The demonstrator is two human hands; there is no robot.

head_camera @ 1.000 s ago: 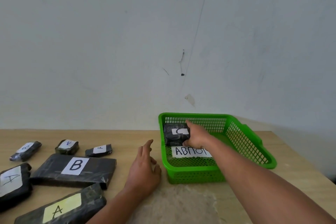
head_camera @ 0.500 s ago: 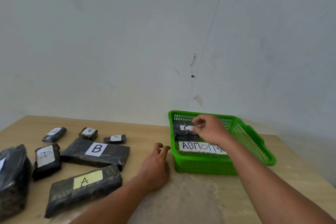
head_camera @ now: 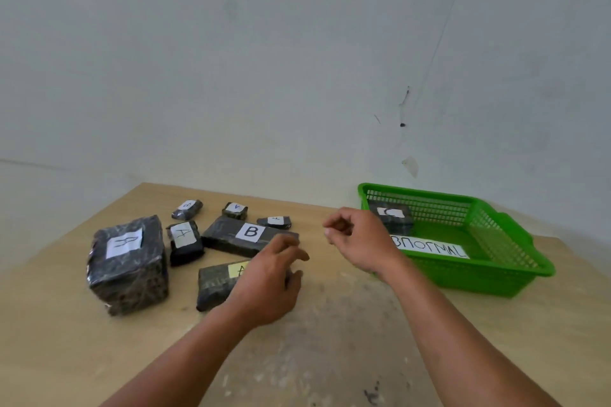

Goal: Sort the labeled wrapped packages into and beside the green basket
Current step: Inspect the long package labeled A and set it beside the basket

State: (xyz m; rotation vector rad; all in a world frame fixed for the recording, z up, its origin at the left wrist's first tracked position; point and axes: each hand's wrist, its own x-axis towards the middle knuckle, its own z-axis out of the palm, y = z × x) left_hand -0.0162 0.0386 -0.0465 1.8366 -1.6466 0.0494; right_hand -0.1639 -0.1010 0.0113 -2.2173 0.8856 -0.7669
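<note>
Left hand (head_camera: 267, 287), left of green basket (head_camera: 469, 277), fingers loose, empty, over yellow-label A package (head_camera: 215, 281). Right hand (head_camera: 360, 241) nearer basket, fingers loosely curled, empty. B package (head_camera: 250, 231), five others left of basket on table (head_camera: 330, 340), unsorted. C package (head_camera: 391, 216) inside basket. Early stage, likely.

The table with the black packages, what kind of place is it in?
Probably a plain room set up for sorting practice: a blank pale wall, a wooden table, and letter-labelled packages beside a green basket.
</note>
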